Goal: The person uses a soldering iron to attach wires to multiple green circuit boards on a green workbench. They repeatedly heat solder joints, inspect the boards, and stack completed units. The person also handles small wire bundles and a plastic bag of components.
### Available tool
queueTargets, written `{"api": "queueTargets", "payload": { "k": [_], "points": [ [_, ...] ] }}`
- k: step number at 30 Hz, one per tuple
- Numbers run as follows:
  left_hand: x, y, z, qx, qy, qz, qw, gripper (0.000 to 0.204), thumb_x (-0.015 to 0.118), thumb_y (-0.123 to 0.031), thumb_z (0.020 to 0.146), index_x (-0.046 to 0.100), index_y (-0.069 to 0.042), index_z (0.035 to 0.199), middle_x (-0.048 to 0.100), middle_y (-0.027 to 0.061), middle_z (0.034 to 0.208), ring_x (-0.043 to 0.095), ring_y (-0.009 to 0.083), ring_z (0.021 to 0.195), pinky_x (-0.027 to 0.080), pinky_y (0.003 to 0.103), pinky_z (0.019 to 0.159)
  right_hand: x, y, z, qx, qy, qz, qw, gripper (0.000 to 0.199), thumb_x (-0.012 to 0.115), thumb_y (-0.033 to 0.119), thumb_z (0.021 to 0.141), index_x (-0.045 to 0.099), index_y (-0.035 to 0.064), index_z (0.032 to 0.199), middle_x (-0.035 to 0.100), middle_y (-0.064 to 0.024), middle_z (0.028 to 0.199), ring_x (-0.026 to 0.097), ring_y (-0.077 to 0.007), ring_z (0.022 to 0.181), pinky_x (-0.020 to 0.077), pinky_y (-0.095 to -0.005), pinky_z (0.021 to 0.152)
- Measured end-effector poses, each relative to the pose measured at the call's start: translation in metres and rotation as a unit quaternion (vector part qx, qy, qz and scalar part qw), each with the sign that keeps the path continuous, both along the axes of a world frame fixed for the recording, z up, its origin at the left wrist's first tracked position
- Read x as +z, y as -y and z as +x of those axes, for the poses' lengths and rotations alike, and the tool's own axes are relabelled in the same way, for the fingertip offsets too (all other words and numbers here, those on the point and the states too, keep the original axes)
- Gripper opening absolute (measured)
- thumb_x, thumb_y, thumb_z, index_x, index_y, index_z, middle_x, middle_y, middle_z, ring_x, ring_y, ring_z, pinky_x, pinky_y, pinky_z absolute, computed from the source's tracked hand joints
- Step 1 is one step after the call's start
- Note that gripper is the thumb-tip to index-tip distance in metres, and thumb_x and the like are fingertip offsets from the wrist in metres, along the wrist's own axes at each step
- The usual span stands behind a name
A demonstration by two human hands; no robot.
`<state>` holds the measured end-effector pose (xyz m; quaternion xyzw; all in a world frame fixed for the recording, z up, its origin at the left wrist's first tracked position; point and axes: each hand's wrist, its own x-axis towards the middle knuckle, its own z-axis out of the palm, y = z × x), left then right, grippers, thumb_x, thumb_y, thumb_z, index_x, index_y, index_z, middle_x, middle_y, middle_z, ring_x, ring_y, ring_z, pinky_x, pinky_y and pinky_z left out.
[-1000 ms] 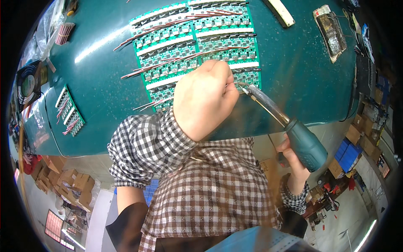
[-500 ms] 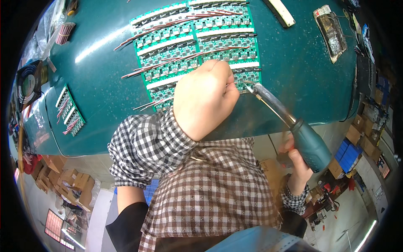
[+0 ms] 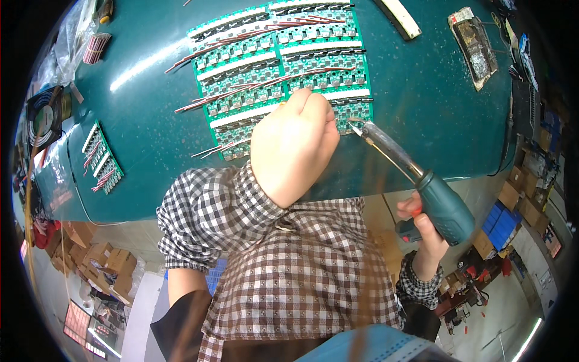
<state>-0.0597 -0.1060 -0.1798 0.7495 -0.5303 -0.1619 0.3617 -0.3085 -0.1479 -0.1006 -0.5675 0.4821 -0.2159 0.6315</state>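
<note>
At the frame's centre the left hand (image 3: 294, 148) rests closed on the lower edge of the green panel of small circuit boards (image 3: 280, 66) on the teal bench (image 3: 422, 108), while the right hand (image 3: 425, 232) grips the teal-handled soldering iron (image 3: 416, 178), tip at the panel's lower right corner; red wires already lie along most rows, so the work looks well advanced, the bottom row apparently in hand.

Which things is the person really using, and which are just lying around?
Using:
left hand
right hand
soldering iron
big green board panel
red wires

Lying around:
small board panel
fan
wire bundle
sponge tray
</note>
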Motion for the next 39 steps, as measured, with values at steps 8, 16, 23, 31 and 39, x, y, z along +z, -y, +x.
{"api": "queueTargets", "payload": {
  "k": [8, 16, 23, 31, 39],
  "points": [
    [-0.0017, -0.0009, -0.0024, 0.001, 0.021, -0.008, 1.0, 0.015, 0.068, -0.001, 0.072, 0.055, -0.004, 0.078, 0.057, 0.0068, 0.074, 0.059, 0.0216, 0.06, 0.047, 0.032, 0.052, -0.002, 0.0007, -0.0006, 0.029, -0.045, -0.036, 0.998, 0.036, 0.071, 0.014, 0.08, 0.059, -0.0077, 0.106, 0.064, -0.0125, 0.082, 0.064, -0.0232, 0.076, 0.0519, -0.0363, 0.073],
    [-0.0023, -0.0011, -0.0033, 0.005, 0.016, -0.006, 1.0, 0.016, 0.069, -0.001, 0.071, 0.054, -0.005, 0.077, 0.056, 0.0057, 0.073, 0.059, 0.0201, 0.059, 0.046, 0.031, 0.051, 0.0004, -0.0028, 0.0044, 0.005, -0.031, -0.026, 0.999, 0.026, 0.071, 0.007, 0.079, 0.061, -0.0049, 0.1, 0.063, -0.0097, 0.079, 0.062, -0.021, 0.077, 0.0514, -0.0362, 0.072],
    [-0.0028, -0.0007, -0.0037, 0.007, 0.012, -0.015, 1.0, 0.017, 0.069, -0.001, 0.07, 0.054, -0.006, 0.077, 0.056, 0.0054, 0.073, 0.059, 0.02, 0.058, 0.046, 0.031, 0.051, 0.0008, -0.0011, 0.003, 0.025, -0.047, -0.029, 0.998, 0.023, 0.07, 0.004, 0.079, 0.061, -0.0046, 0.098, 0.063, -0.0099, 0.079, 0.062, -0.0209, 0.076, 0.051, -0.0353, 0.072],
    [-0.0023, -0.0001, -0.0059, 0.021, 0.008, -0.004, 1.0, 0.017, 0.069, -0.001, 0.07, 0.054, -0.006, 0.078, 0.057, 0.0055, 0.074, 0.058, 0.0201, 0.058, 0.046, 0.031, 0.051, -0.0001, -0.003, 0.0039, 0.01, -0.043, -0.018, 0.999, 0.019, 0.07, 0.001, 0.077, 0.062, -0.0039, 0.094, 0.062, -0.0096, 0.078, 0.061, -0.0213, 0.075, 0.0509, -0.0362, 0.073],
    [-0.0052, -0.0002, -0.0061, 0.015, 0.007, -0.01, 1.0, 0.018, 0.069, -0.002, 0.07, 0.054, -0.006, 0.079, 0.056, 0.0053, 0.074, 0.058, 0.0191, 0.058, 0.046, 0.031, 0.051, -0.0002, -0.0055, 0.0013, 0.016, -0.07, -0.02, 0.997, 0.019, 0.071, -0.001, 0.076, 0.063, -0.0032, 0.093, 0.064, -0.0096, 0.079, 0.062, -0.0207, 0.076, 0.0508, -0.0352, 0.073]
  ]
}}
